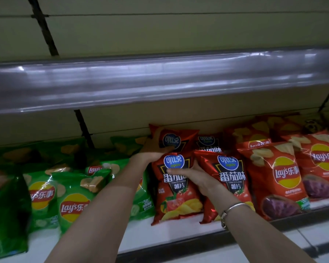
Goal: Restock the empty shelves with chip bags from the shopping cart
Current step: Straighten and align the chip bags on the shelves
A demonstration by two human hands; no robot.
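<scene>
Red front bag point(176, 188) stands on the white shelf point(160, 236), its right edge grasped by the right hand point(198, 179), thumb across its front. Just behind it, the left hand point(152, 150) grips the rear red bag point(174, 138) at its left side, right of the green bags point(72, 202).

Left hand point(152, 150) grips rear red bag point(177, 137); right hand point(197, 180) holds front red bag point(177, 195) upright on shelf point(160, 236). Green bags point(72, 203) at 8 o'clock.
</scene>
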